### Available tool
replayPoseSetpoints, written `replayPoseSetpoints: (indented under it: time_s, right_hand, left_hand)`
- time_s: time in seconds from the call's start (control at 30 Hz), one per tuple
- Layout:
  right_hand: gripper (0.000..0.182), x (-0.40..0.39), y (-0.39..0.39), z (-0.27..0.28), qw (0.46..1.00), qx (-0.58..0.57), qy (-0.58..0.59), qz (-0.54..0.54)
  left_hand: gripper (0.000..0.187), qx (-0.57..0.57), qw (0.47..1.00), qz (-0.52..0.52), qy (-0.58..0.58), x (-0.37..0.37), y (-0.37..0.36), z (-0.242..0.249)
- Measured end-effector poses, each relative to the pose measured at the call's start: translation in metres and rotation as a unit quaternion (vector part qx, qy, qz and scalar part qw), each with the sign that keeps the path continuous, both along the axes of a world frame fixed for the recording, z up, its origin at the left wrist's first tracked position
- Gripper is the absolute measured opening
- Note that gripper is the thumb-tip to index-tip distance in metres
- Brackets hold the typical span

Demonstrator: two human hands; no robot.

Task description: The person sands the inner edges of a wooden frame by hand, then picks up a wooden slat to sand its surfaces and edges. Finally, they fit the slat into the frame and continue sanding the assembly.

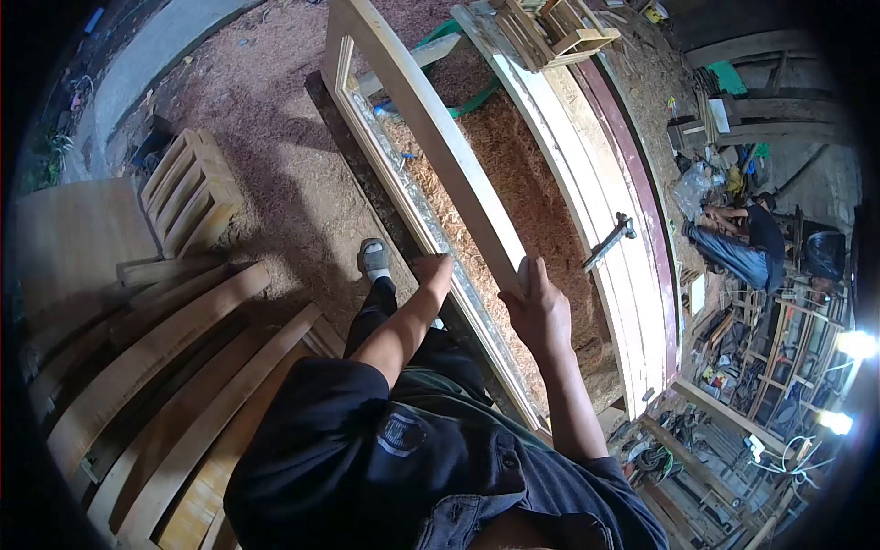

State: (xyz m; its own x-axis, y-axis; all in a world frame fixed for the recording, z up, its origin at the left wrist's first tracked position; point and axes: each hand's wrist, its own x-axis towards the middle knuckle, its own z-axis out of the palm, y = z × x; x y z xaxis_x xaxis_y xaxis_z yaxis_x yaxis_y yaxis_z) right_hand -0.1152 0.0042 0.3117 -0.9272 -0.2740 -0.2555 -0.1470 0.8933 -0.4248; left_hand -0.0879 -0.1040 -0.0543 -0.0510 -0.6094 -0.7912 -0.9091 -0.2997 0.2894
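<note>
A long wooden frame (440, 147) with a pale flat edge runs from the top of the view down toward the body. My right hand (537, 307) is closed on its near end, the thumb and fingers wrapped over the edge. My left hand (433, 269) rests at the grooved long rail (403, 188) on the left side, its fingers partly hidden behind the wrist. Wood shavings fill the gap between this frame and a wide plank bench (587, 156). On the bench lies a dark hammer-like tool (610, 243), to the right of my right hand.
A slatted wooden crate (555, 37) sits on the bench's far end. Curved boards (165, 339) are stacked at the lower left, beside another slatted piece (191, 192). At the right a person (747, 243) sits or crouches among scrap and tools. Shavings cover the ground.
</note>
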Motion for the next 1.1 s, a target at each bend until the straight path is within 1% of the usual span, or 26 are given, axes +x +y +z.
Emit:
replayPoseSetpoints:
  time_s: [0.03,0.07,0.23,0.33,0.47,0.6,0.63,0.67,0.7,0.73,0.77,0.8,0.87,0.9,0.93,0.97,1.0,1.03,1.1]
  right_hand:
    - [0.065,0.003,0.004,-0.001,1.0,-0.001,0.0,0.004]
    - [0.063,0.007,0.01,-0.003,1.0,-0.005,-0.003,0.004]
    - [0.059,0.021,0.031,0.006,0.999,-0.037,-0.001,-0.002]
    - [0.057,0.028,0.042,0.01,1.0,-0.018,-0.019,-0.012]
    - [0.056,0.031,0.05,0.017,1.0,-0.026,-0.007,0.0]
    - [0.054,0.032,0.049,0.028,1.0,-0.02,0.0,0.009]
    - [0.053,0.033,0.051,0.03,1.0,-0.023,0.005,0.012]
    - [0.052,0.034,0.052,0.036,1.0,-0.013,0.017,0.015]
    - [0.053,0.033,0.055,0.037,0.999,-0.011,0.027,0.018]
    - [0.053,0.032,0.059,0.039,0.999,-0.01,0.038,0.021]
    - [0.054,0.03,0.062,0.043,0.998,-0.019,0.045,0.029]
    - [0.048,0.028,0.063,0.048,0.998,-0.02,0.058,0.032]
    - [0.042,0.026,0.066,0.054,0.997,0.043,0.065,0.002]
    - [0.04,0.026,0.067,0.056,0.996,0.044,0.077,-0.012]
    - [0.042,0.026,0.07,0.057,0.996,0.055,0.072,-0.018]
    - [0.042,0.027,0.07,0.061,0.996,0.051,0.074,-0.023]
    - [0.042,0.029,0.069,0.065,0.996,0.048,0.076,-0.029]
    - [0.042,0.029,0.069,0.063,0.995,0.049,0.079,-0.031]
    - [0.042,0.035,0.07,0.06,0.997,0.017,0.077,-0.006]
  left_hand:
    - [0.065,-0.025,1.0,0.014,0.012,0.005,0.004,0.004]
    - [0.065,-0.027,0.999,0.017,0.013,0.004,0.003,0.006]
    - [0.058,0.07,0.99,0.056,0.104,0.038,0.014,0.005]
    - [0.054,0.13,0.977,0.068,0.152,0.052,0.023,0.003]
    - [0.049,0.201,0.95,0.083,0.224,0.056,0.021,0.003]
    - [0.044,0.27,0.91,0.104,0.297,0.072,0.014,0.005]
    - [0.055,0.279,0.891,0.127,0.334,0.072,0.006,0.035]
    - [0.066,0.283,0.898,0.09,0.324,0.069,-0.005,0.06]
    - [0.072,0.297,0.891,0.136,0.317,0.075,-0.007,0.041]
    - [0.082,0.31,0.88,0.182,0.31,0.077,-0.011,0.034]
    - [0.1,0.324,0.875,0.19,0.304,0.082,-0.013,0.028]
    - [0.1,0.325,0.876,0.187,0.304,0.087,-0.021,0.024]
    - [0.108,0.38,0.863,0.181,0.28,0.098,-0.036,0.013]
    - [0.11,0.38,0.866,0.139,0.294,0.1,-0.039,0.026]
    - [0.11,0.382,0.865,0.135,0.295,0.097,-0.04,0.041]
    - [0.109,0.349,0.861,0.148,0.338,0.092,-0.037,0.056]
    - [0.108,0.316,0.855,0.16,0.379,0.088,-0.033,0.058]
    - [0.104,0.353,0.816,0.214,0.404,0.085,-0.029,0.055]
    - [0.103,0.376,0.804,0.219,0.406,0.09,-0.028,0.06]
